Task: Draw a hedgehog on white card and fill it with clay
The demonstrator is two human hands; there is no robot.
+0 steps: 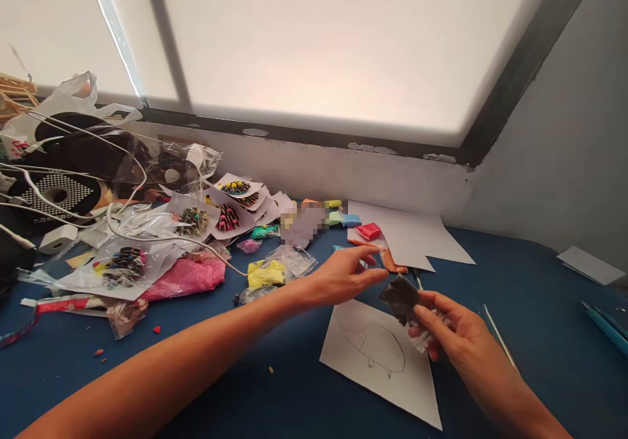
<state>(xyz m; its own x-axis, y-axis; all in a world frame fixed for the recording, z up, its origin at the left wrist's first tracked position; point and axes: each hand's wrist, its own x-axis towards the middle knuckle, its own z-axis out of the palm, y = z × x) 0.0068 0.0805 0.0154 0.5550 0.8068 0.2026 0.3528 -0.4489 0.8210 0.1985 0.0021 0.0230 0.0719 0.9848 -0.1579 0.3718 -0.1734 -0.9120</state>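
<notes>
My right hand (pixel 449 326) holds a small clear packet with a lump of black clay (pixel 401 297) sticking out of it, just above a white sheet (pixel 387 377) bearing a pencil outline of an animal. My left hand (pixel 343 272) reaches across from the left, fingers apart, its fingertips close to the black clay and to an orange clay strip (pixel 392 262). Whether the left fingers touch the clay is unclear. A red clay block (pixel 369 231) lies just beyond.
Blue tabletop (pixel 530 308). Left side is crowded: clay packets in yellow (pixel 265 273), pink (pixel 186 277), paper cards with clay figures (pixel 228 216), white cables, a charger (pixel 57 238), black spools. Blank white paper (pixel 412 233) lies by the wall. A thin metal tool (pixel 498 334) is at my right.
</notes>
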